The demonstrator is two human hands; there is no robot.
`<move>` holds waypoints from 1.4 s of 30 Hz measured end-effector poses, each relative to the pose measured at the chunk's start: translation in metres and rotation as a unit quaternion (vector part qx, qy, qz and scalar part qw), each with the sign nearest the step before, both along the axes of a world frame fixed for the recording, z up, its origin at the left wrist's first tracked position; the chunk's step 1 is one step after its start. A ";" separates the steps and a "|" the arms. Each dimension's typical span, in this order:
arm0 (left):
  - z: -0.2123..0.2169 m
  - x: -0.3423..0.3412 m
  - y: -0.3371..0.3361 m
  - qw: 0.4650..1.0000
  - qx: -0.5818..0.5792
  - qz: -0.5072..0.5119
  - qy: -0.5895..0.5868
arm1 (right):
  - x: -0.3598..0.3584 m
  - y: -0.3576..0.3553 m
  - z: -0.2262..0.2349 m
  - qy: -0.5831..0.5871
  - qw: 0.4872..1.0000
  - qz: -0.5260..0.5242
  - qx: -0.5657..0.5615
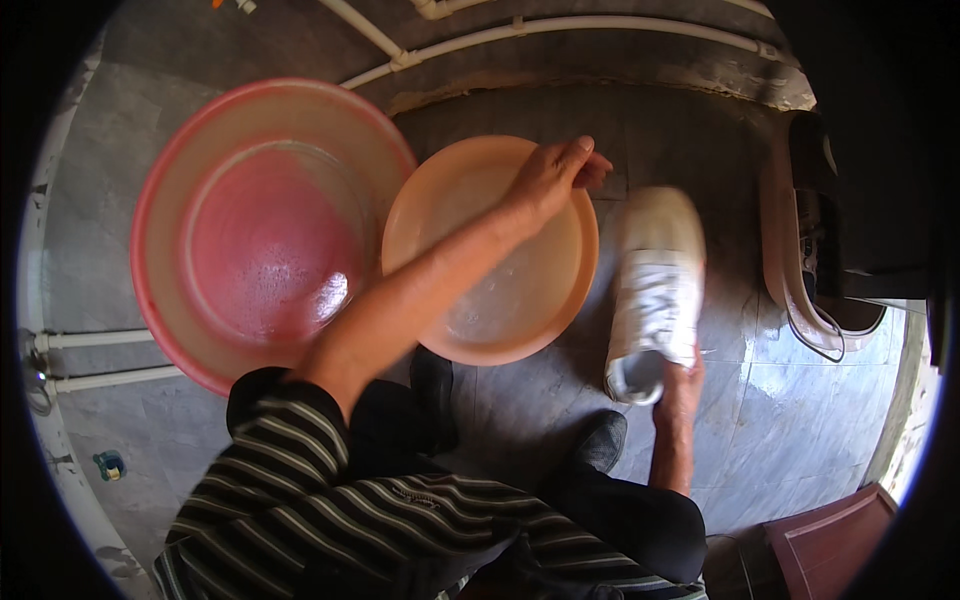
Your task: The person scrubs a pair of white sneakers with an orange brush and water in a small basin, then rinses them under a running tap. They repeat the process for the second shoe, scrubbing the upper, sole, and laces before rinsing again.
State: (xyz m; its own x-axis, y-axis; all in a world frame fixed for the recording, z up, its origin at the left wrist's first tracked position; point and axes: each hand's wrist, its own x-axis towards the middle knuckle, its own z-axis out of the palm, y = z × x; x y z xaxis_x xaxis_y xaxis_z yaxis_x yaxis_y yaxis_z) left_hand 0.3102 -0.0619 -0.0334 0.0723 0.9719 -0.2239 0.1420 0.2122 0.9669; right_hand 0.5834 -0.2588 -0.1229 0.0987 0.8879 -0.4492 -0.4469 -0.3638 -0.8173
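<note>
Evidently the two vessels had been set where either arm could reach them: a wide, round pink plastic basin [165,215] stood on the grey tiled floor [800,400] to the person's left, and a smaller, round orange plastic basin [490,358] stood just beside it, nearly central. The orange basin appeared to contain cloudy liquid, which would account for its central position; the bottom of the pink one was wet and shiny. A white lace-up shoe [655,290] was located to the right of the orange basin, apart from its rim, toe pointing away from the person. It was held from the heel end, in the inspector's judgement because that grip left the toe, laces and sides unobstructed. Whether its sole touched the floor could not be determined, and the toe was blurred. As to the fingers, those of the right hand [680,388] were closed on the shoe's heel, beside the ankle opening. The left hand [555,178] was over the far right part of the orange basin, its forearm crossing both basins. Its fingers were bent, with the thumb raised close to them; no object was visible there, but how tightly they were closed could not be established.
</note>
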 end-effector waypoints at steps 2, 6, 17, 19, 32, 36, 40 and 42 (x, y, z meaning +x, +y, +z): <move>-0.019 -0.038 0.018 0.997 -0.023 -0.063 0.031 | 0.033 -0.008 -0.002 -0.005 0.997 -0.072 -0.013; -0.014 -0.179 -0.013 0.947 0.020 -0.089 0.309 | 0.091 -0.027 -0.037 -0.077 0.990 -0.117 0.013; -0.068 -0.291 -0.189 0.934 -0.287 0.163 0.136 | 0.149 -0.063 -0.081 -0.007 0.970 -0.102 -0.221; -0.079 -0.288 -0.195 0.948 -0.249 0.177 0.084 | 0.151 -0.056 -0.062 -0.169 0.925 -0.082 -0.332; -0.090 -0.244 -0.199 0.917 -0.096 0.369 -0.119 | -0.073 0.068 0.020 -0.089 0.886 0.419 -0.177; -0.106 -0.254 -0.204 0.912 -0.077 0.367 -0.166 | -0.122 0.085 0.004 -0.216 0.887 0.397 -0.097; -0.101 -0.251 -0.197 0.908 -0.056 0.386 -0.154 | -0.131 0.082 -0.005 -0.225 0.928 0.282 -0.093; -0.105 -0.249 -0.191 0.897 -0.031 0.406 -0.171 | -0.139 0.086 0.003 -0.265 0.932 0.246 -0.007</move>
